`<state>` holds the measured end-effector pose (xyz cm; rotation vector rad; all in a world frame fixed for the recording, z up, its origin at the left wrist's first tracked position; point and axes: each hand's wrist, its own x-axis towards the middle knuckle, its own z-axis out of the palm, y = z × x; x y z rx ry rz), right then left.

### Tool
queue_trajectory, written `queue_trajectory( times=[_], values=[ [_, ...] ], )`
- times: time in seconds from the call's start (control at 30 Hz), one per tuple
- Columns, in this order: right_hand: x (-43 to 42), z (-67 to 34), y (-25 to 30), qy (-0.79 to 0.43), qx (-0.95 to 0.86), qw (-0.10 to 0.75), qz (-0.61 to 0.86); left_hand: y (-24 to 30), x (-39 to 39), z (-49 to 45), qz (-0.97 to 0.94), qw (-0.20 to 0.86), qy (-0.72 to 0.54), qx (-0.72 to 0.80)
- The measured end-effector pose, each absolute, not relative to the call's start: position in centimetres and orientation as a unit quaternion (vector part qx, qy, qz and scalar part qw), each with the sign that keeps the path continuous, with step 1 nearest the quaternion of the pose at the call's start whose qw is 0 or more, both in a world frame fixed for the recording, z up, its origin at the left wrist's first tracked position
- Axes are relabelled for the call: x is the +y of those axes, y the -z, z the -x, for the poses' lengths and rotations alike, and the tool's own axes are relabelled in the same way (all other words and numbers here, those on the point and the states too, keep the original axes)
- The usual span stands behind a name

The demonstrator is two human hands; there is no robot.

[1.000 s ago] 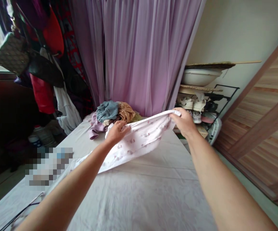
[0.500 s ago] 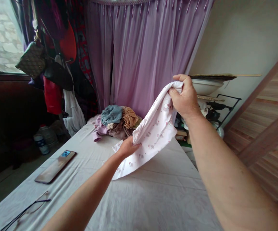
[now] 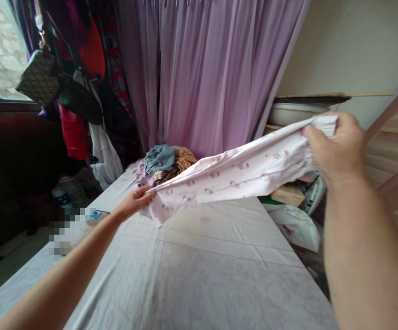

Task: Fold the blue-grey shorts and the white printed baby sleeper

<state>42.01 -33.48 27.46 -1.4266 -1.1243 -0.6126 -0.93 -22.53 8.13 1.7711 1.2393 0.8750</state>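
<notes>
Two grips closed on cloth | right grip (image 3: 334, 151): nearer, high, well right of clothes pile (image 3: 159, 160) | pale pink printed garment (image 3: 240, 172): long axis slanting down leftward toward pile, above sheeted bed (image 3: 199, 279) | left grip (image 3: 135, 202): pinching low end, just front of pile

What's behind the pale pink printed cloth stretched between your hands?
A clothes heap and a cardboard box show past the cloth; whatever lies directly behind its middle is covered.
</notes>
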Motion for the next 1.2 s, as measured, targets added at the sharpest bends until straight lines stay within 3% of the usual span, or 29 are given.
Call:
queue_trajectory(
  times=[0.1,0.2,0.3,0.43,0.53,0.77,1.0,1.2],
  values=[
    [-34.5,-45.4,-24.5,0.155,-0.466,0.549,0.676,-11.8,-21.6,3.6,-0.717,0.418,-0.238,0.505],
    [-33.7,-47.8,-18.6,-0.017,-0.441,0.49,0.752,-11.8,-19.4,4.0,-0.782,0.327,-0.132,0.514],
    [-32.4,-48.0,-10.1,-0.112,-0.419,0.409,0.803,-7.8,-17.2,2.8,-0.827,0.163,-0.008,0.537],
    [-32.1,-46.8,-0.4,-0.153,-0.397,0.327,0.844,-1.6,-16.5,1.7,-0.8,0.118,0.03,0.588],
    [-33.0,-46.9,3.3,-0.176,-0.394,0.303,0.849,0.4,-16.7,2.5,-0.794,0.112,0.042,0.596],
    [-33.7,-48.6,5.7,-0.124,-0.447,0.299,0.834,-0.7,-15.9,6.1,-0.82,0.128,0.093,0.55],
    [-34.6,-47.5,4.7,-0.051,-0.42,0.18,0.888,-1.8,-15.0,5.7,-0.8,0.077,0.115,0.584],
    [-36.0,-45.9,4.3,-0.045,-0.417,0.154,0.894,-1.5,-15.9,5.3,-0.775,0.036,0.117,0.621]
  ],
)
